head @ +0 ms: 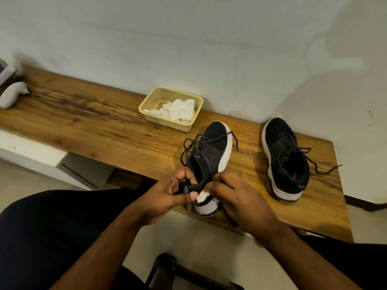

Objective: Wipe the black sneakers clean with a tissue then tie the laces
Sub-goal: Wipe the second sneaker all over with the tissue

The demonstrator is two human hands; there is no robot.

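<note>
A long wooden bench (88, 114) with dark grain streaks runs from the left edge to the lower right of the frame against a plain pale wall (209, 38), over a light tiled floor (205, 243) at the bottom.

Wooden counter (83, 120) along a white wall. Left hand (167, 195) and right hand (236, 197): both in a curled grip at the heel of one black sneaker (209, 155), white-soled, laces loose. Second black sneaker (284, 158): upright, apart to the right, laces untied. Cream basket (146, 105): behind the sneakers, holding white tissues (178, 110).
</note>
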